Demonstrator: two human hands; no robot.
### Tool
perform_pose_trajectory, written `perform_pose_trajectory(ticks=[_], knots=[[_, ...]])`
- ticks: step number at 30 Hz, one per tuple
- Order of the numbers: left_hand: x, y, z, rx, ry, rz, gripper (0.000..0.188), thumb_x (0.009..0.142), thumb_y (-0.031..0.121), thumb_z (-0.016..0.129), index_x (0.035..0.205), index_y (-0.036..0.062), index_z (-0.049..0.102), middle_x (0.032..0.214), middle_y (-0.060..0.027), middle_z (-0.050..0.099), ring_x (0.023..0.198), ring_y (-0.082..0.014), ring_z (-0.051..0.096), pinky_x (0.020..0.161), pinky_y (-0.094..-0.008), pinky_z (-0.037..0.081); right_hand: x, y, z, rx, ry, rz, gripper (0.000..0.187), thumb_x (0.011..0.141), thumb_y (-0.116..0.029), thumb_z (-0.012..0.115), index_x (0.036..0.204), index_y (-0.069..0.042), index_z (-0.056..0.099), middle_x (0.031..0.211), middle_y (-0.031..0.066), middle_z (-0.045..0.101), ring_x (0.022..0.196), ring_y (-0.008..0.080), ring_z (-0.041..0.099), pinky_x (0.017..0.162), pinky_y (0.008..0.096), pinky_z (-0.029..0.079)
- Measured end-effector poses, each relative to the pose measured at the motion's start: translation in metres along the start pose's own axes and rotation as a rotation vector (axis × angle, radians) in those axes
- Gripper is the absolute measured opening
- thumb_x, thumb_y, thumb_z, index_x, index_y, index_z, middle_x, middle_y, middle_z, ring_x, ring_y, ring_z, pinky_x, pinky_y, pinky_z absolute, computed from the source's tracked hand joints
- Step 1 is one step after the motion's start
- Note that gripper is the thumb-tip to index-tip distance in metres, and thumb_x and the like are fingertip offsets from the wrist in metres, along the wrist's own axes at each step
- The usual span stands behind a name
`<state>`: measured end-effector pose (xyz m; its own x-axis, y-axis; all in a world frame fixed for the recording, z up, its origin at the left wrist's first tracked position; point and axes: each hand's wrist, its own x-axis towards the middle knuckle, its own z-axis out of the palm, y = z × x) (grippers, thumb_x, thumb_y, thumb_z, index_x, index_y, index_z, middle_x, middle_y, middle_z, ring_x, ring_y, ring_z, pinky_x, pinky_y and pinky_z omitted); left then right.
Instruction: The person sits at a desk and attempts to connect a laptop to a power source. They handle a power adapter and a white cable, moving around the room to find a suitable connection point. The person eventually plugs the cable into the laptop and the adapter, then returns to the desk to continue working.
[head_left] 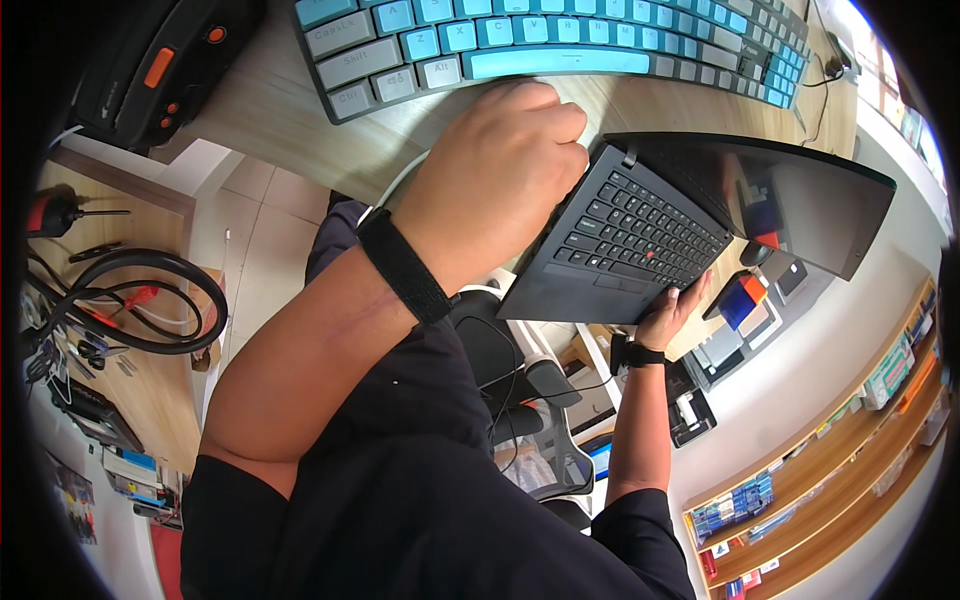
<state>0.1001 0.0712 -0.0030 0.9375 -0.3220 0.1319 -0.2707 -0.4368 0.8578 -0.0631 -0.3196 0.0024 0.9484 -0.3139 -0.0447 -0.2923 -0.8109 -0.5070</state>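
Observation:
A black open laptop (640,228) is tilted in front of me, its keyboard facing up and its dark screen (800,195) leaning away to the right. My right hand (675,312) grips the front edge near the right corner, thumb on top. Against the laptop's left side, my left hand (510,165) is closed with the knuckles up; its fingertips and anything in them are hidden. A white cable (405,178) runs behind that wrist. Black bands circle both wrists.
A blue and grey keyboard (555,35) lies on the wooden desk (290,110), just beyond my left hand. A black case with orange buttons (158,67) stands at far left. Below it are coiled black cable (150,300) and tools. An office chair (550,385) and shelves (800,510) are to the right.

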Motion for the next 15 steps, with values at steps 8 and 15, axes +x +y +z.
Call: perform_pose_trajectory(ticks=[8, 15], knots=[[0.001, 0.006, -0.002, 0.058, -0.026, 0.003, 0.013, 0.078, 0.005, 0.067, 0.089, 0.0020, 0.073, 0.089, -0.0047, 0.062, 0.092, -0.0254, 0.060, 0.081, -0.0380, 0.050, -0.001, 0.001, -0.002, -0.040, -0.007, -0.003, 0.075, 0.102, -0.048, 0.049, 0.155, 0.002, 0.035, 0.167, 0.0227, 0.022, 0.157, 0.0352, 0.018, 0.126, 0.0469, 0.013], [0.002, 0.013, 0.000, 0.105, 0.002, 0.025, 0.024, 0.076, 0.005, 0.075, 0.099, 0.0028, 0.071, 0.099, -0.0045, 0.065, 0.101, -0.0268, 0.061, 0.088, -0.0397, 0.048, -0.001, -0.001, -0.003, -0.052, -0.010, -0.025, 0.079, 0.102, -0.053, 0.048, 0.156, 0.002, 0.035, 0.167, 0.0233, 0.021, 0.157, 0.0362, 0.017, 0.126, 0.0473, 0.012]])
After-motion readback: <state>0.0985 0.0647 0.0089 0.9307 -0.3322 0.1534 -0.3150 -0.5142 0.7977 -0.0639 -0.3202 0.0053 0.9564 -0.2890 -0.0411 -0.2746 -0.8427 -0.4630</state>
